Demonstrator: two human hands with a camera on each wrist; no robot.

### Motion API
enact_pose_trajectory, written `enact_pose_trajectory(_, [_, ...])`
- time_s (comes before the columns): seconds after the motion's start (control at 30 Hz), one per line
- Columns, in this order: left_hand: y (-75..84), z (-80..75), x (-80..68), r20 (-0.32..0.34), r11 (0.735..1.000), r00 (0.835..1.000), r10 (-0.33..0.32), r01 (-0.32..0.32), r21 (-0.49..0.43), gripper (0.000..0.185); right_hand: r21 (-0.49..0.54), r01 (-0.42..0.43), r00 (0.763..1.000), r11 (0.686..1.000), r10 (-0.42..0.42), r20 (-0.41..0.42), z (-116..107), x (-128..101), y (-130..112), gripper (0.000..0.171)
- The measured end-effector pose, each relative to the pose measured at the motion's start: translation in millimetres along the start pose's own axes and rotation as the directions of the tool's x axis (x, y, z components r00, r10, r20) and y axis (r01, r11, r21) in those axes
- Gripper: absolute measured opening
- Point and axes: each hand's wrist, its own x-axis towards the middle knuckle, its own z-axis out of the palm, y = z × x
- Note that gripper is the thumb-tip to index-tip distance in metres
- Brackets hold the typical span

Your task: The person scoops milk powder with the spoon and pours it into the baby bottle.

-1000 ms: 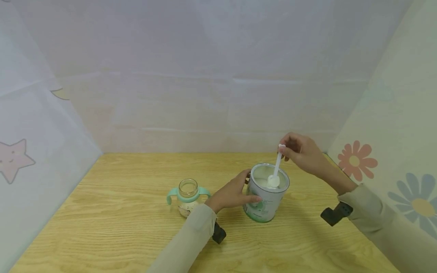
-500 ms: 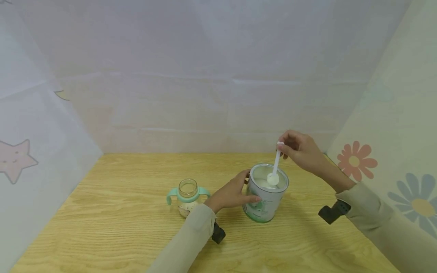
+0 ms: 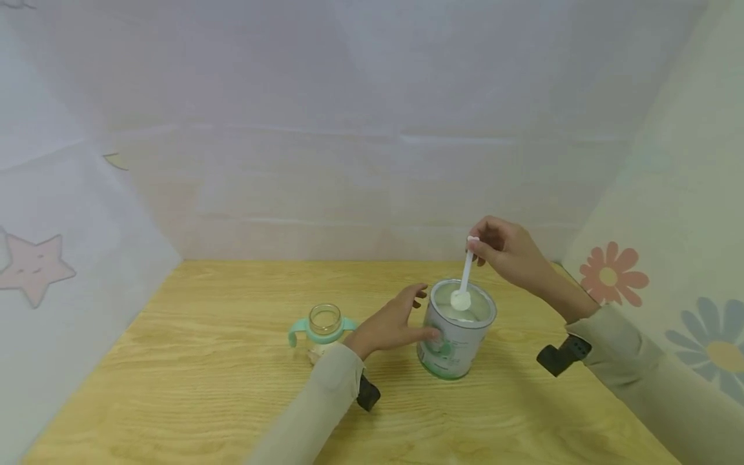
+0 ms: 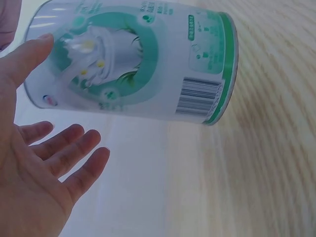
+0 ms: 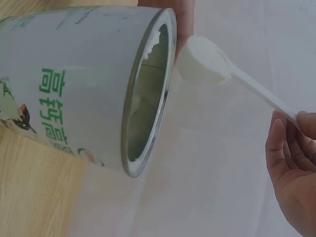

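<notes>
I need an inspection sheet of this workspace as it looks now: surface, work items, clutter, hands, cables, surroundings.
Surface: wooden table, light grain, no spill seen.
Work items: open tin stands upright, white powder inside; white scoop filled with powder is above the tin's mouth; open baby bottle with teal handles stands to the left of the tin.
Clutter: nothing seen.
Hands: left hand has its fingers spread, only the thumb touches the tin's side; right hand pinches the scoop's handle end.
Cables: nothing seen; a black device sits on each wrist.
Surroundings: pale fabric walls, star print on the left, flower print on the right.
</notes>
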Motion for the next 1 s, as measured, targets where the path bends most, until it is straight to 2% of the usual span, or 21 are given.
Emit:
enact_pose_trajectory(0.37, [5.1, -25.3, -12.7, -0.036, 0.997, 0.998, -0.044, 0.046, 0.062, 0.084, 0.032, 0.040, 0.999, 0.999, -0.041, 0.021, 12, 14, -2, 0.003])
enact_pose_trajectory(0.67, [8.9, -48.0, -22.8, -0.058, 0.994, 0.997, -0.054, 0.059, 0.094, 0.080, 0.054, 0.010, 0.998, 0.999, -0.014, 0.067, 22, 27, -10, 0.006])
enact_pose_trajectory(1.0, [0.4, -66.6, -36.7, -0.103, 0.991, 0.992, -0.069, 0.080, 0.110, 0.076, 0.104, -0.036, 0.995, 0.994, 0.026, 0.099, 43, 44, -22, 0.007])
